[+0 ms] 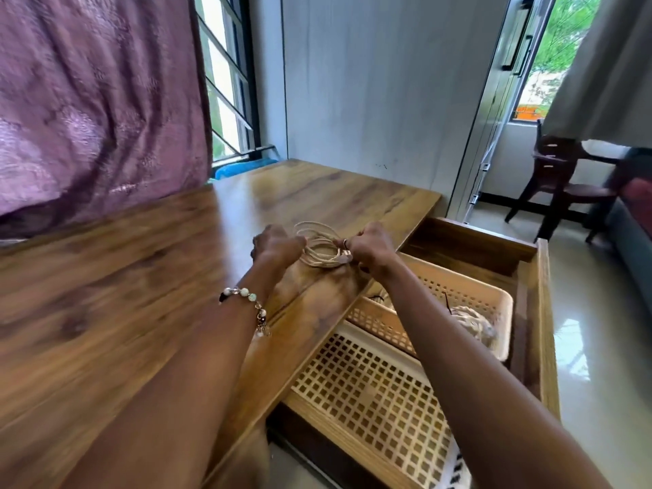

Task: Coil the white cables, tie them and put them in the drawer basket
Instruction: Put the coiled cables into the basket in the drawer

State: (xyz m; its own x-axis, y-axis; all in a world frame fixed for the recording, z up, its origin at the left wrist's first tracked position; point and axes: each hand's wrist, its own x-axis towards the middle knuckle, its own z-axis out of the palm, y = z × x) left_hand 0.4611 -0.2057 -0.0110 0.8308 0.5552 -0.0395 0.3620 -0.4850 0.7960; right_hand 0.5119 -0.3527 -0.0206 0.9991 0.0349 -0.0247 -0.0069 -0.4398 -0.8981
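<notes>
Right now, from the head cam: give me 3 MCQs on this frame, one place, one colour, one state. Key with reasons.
1. Where is the cable coil?
A. in the peach basket
B. over the tabletop, between both hands
C. on the floor

2. What colour is the near basket?
A. white
B. blue
C. black

3. What state is the drawer in?
A. shut
B. removed from the table
C. pulled open

Key:
1 B: the left hand and right hand grip the coil above the table, short of the peach basket.
2 A: its lattice is white, next to the peach one.
3 C: both baskets lie exposed inside it.
</notes>
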